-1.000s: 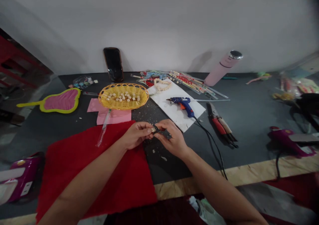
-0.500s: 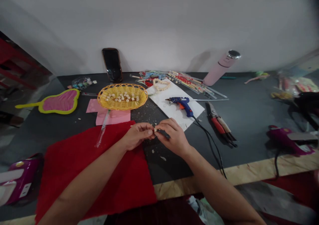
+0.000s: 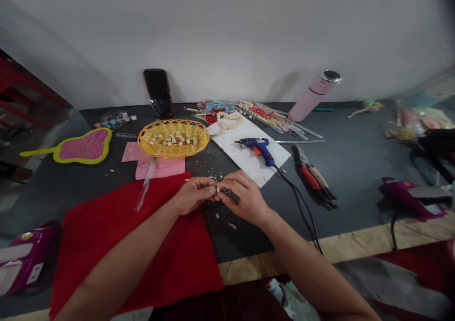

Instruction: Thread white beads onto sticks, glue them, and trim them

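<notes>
Several cream cubes [image 3: 173, 139] are lying loose in yellow woven basket [image 3: 166, 153] | lumpy cream ring [image 3: 220, 121] is looking formed | left hand [image 3: 192, 196] and right hand [image 3: 248, 201] are gripping one small cream piece [image 3: 218, 188]

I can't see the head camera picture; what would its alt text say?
Two bare hands pinch a small pale piece above a dark table. Beyond them sit a yellow basket of similar pieces and a blue glue gun on white board.
</notes>
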{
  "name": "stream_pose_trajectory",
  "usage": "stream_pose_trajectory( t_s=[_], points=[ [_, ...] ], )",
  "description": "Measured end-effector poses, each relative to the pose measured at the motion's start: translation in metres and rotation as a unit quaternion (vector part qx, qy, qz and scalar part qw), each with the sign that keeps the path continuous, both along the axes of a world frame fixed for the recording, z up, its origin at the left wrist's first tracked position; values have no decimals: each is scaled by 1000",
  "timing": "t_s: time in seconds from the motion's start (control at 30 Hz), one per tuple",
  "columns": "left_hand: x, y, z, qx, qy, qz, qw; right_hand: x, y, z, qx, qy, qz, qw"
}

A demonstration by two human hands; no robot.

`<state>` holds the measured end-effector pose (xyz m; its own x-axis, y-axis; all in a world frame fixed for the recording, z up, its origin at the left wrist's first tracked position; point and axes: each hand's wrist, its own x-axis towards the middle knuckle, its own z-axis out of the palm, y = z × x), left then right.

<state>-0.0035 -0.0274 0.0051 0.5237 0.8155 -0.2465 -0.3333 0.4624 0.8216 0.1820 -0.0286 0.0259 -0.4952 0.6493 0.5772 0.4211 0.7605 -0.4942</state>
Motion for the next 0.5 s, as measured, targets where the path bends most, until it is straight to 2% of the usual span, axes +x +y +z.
stream_pose_trajectory(
  t_s=[0.3,0.5],
  points=[
    [0,-1,1,6,7,6,1000,0,-2,-1,-28,12,-9,999],
    [-1,0,-1,7,-6,-6,1000,0,-1,1,-1,0,0,1000]
  ],
)
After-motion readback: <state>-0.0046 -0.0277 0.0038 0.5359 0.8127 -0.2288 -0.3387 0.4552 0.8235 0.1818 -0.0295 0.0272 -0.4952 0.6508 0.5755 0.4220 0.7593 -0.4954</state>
